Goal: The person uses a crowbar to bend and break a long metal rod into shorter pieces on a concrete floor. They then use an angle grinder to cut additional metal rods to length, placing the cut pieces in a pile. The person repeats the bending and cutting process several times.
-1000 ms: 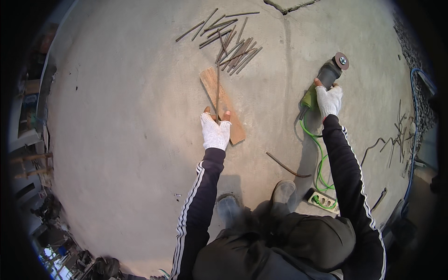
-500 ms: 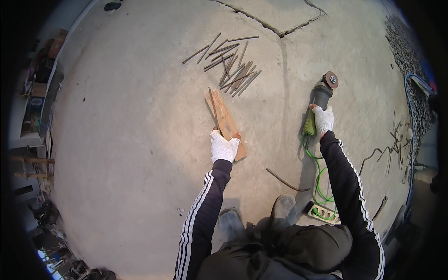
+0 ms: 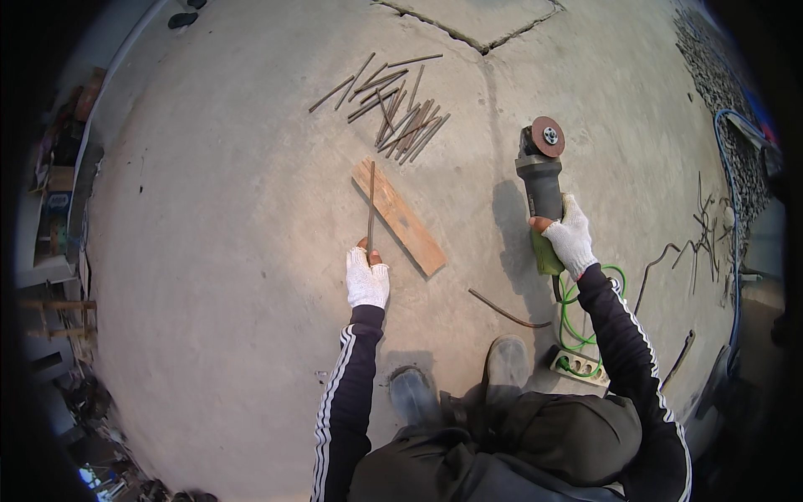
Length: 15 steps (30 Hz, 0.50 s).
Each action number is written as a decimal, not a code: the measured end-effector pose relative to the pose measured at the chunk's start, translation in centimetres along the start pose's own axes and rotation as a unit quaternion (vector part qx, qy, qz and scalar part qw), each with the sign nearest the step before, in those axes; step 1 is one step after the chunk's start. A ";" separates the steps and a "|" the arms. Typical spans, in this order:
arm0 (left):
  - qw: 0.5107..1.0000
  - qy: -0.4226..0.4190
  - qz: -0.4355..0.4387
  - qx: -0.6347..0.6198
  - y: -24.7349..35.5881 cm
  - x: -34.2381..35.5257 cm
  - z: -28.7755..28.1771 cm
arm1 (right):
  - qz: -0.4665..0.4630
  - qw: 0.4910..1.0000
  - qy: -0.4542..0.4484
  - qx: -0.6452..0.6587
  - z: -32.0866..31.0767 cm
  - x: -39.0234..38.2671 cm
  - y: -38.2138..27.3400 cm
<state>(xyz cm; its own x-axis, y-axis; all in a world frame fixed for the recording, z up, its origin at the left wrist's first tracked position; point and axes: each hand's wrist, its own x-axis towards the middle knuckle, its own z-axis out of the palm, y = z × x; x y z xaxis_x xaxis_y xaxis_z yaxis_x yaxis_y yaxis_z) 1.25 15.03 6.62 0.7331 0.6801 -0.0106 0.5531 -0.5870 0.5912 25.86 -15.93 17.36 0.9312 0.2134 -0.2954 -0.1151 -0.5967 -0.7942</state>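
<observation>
My left hand, in a white fingerless glove, is closed on the near end of a thin metal rod. The rod points away from me, and its far part crosses the upper end of a wooden board lying on the floor. My right hand, gloved the same way, grips the green and black body of an angle grinder. The grinder's reddish-brown disc is at its far end, facing up. Its shadow falls to the left on the concrete, apart from the tool.
Beyond the board lies a pile of cut rods. A bent rod rests before my boots. The green cord runs to a power strip. More bent rods and gravel lie at right; a crack crosses the far floor.
My left hand has come off the board and shifted left and nearer, keeping the rod. The grinder has risen off the floor and moved left, its disc turned more upward.
</observation>
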 end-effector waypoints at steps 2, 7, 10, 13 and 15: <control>0.997 0.030 0.017 0.067 0.8 -0.9 -1.4 | -0.004 0.999 -0.027 -0.022 0.1 -0.9 -0.6; 0.973 -0.082 0.015 -0.216 10.6 -1.4 -1.2 | -0.047 0.993 -0.063 -0.087 0.8 -3.7 -2.9; 0.911 -0.221 -0.051 -0.345 17.0 -0.4 0.5 | -0.111 0.983 -0.087 -0.120 2.0 -6.0 -4.2; 0.854 -0.238 -0.146 -0.438 19.0 0.6 0.8 | -0.134 0.977 -0.112 -0.119 3.3 -7.6 -4.8; 0.858 -0.220 -0.156 -0.438 17.9 0.7 0.3 | -0.106 0.978 -0.149 -0.106 3.5 -7.7 -4.6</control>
<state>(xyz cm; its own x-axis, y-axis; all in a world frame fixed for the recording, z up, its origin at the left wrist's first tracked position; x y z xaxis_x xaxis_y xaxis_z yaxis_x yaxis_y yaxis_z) 11.80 4.85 16.93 0.7880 0.3998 -0.4682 0.3818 0.2793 0.8811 17.97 -12.10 21.43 0.7813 0.5459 -0.3027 0.1722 -0.6546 -0.7361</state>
